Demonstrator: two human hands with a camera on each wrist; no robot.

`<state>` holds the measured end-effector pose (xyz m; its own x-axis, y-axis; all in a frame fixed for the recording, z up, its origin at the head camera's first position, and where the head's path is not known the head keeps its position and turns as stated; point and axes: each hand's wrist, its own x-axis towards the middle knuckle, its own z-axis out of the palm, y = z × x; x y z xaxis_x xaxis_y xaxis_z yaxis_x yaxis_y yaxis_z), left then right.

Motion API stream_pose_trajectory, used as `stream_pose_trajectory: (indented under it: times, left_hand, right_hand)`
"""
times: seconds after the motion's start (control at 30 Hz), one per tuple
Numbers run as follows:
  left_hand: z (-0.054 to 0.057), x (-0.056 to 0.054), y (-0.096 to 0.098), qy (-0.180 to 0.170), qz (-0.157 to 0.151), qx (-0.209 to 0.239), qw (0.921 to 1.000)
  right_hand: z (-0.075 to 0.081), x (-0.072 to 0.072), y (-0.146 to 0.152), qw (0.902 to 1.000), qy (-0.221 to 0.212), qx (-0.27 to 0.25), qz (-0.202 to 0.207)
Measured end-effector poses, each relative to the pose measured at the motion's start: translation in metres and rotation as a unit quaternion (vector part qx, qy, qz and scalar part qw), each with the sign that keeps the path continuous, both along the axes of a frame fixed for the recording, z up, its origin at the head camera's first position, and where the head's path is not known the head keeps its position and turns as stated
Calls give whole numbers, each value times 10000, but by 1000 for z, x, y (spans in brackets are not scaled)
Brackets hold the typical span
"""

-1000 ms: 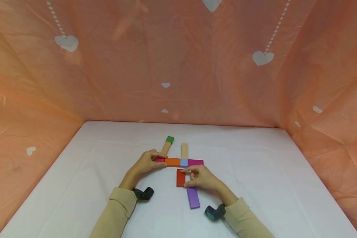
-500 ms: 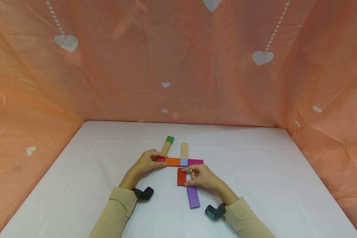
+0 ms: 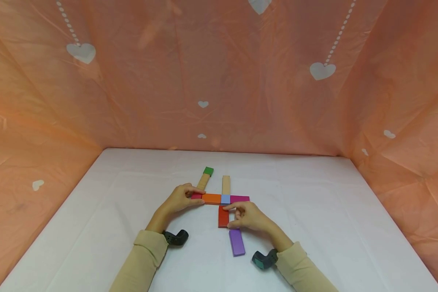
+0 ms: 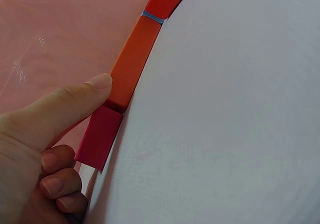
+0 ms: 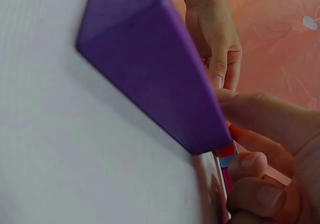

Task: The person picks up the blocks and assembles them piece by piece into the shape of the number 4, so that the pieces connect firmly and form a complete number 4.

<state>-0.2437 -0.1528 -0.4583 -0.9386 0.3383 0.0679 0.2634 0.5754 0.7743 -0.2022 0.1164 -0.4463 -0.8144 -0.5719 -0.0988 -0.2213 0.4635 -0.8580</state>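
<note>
In the head view, a row of wooden blocks lies across the white table: crimson point(image 3: 196, 196), orange point(image 3: 212, 198), light blue point(image 3: 225, 199) and magenta point(image 3: 239, 198). My left hand point(image 3: 180, 198) pinches the orange block at its left end, beside the crimson block; the left wrist view has the thumb point(image 4: 75, 99) against its side. My right hand point(image 3: 250, 217) holds a red block point(image 3: 223, 218) between index finger at the far end and thumb at the near end. That block stands lengthwise against or just short of the light blue one; which, I cannot tell.
A purple block point(image 3: 237, 242) lies near the right thumb, close to the red block's near corner. Behind the row extend two plain wood blocks point(image 3: 226, 185), the left one tilted, with a green block point(image 3: 208, 171) at its far end. Orange sheeting point(image 3: 219, 81) surrounds the table.
The red block has slid slightly away from me and to the right, up to the light blue block, with my right hand following. My left hand stays in place.
</note>
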Motion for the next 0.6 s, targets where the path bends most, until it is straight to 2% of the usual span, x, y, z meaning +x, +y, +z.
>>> stream_pose_trajectory:
  times: [0.27, 0.6]
  left_hand:
    - [1, 2, 0, 161, -62, -1, 9999]
    - [2, 3, 0, 119, -49, 21, 9999]
  right_hand:
    - [-1, 0, 1, 10000, -4, -5, -38]
    - [-1, -1, 2, 10000, -21, 8, -77]
